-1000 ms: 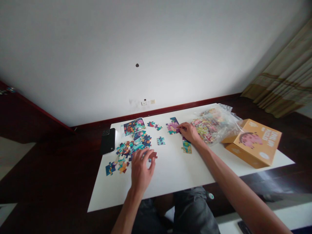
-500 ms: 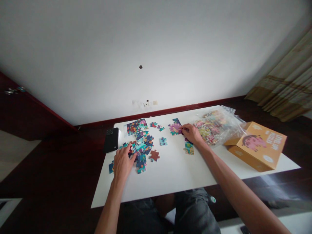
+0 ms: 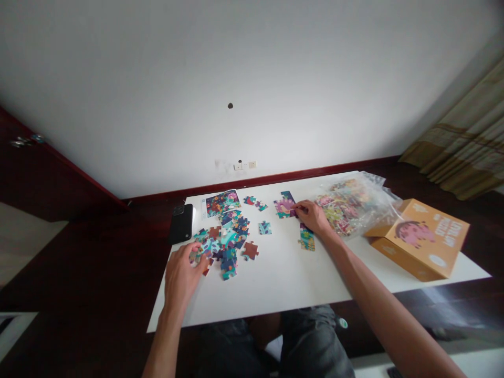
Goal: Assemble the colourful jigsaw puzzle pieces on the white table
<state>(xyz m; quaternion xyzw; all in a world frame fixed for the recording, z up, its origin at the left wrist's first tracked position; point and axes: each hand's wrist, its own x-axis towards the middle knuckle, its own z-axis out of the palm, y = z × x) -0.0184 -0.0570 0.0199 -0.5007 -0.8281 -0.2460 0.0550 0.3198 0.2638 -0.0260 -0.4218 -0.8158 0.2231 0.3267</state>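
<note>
Jigsaw puzzle pieces [image 3: 228,257] lie in a loose heap on the left side of a white table [image 3: 275,294]: thin printed card with knobbed edges, mostly teal, navy and orange. A brown piece [image 3: 251,250] sits just right of the heap. The left hand [image 3: 183,278] is at the heap's left edge, fingers curled over a few pieces, grip fairly narrow, cannot tell if it holds one. Compared with the earlier frame it has moved left, off the middle of the heap. The right hand [image 3: 313,218] stays at a joined purple puzzle section [image 3: 284,208], grip narrow, pinching its right edge. A strip of joined pieces [image 3: 306,241] lies just below that hand. Around them are a glossy picture card [image 3: 222,203], a black phone [image 3: 181,223], a crinkly clear plastic bag [image 3: 346,210] full of colourful pieces, and an orange cardboard box [image 3: 419,239] at the table's right end.
</note>
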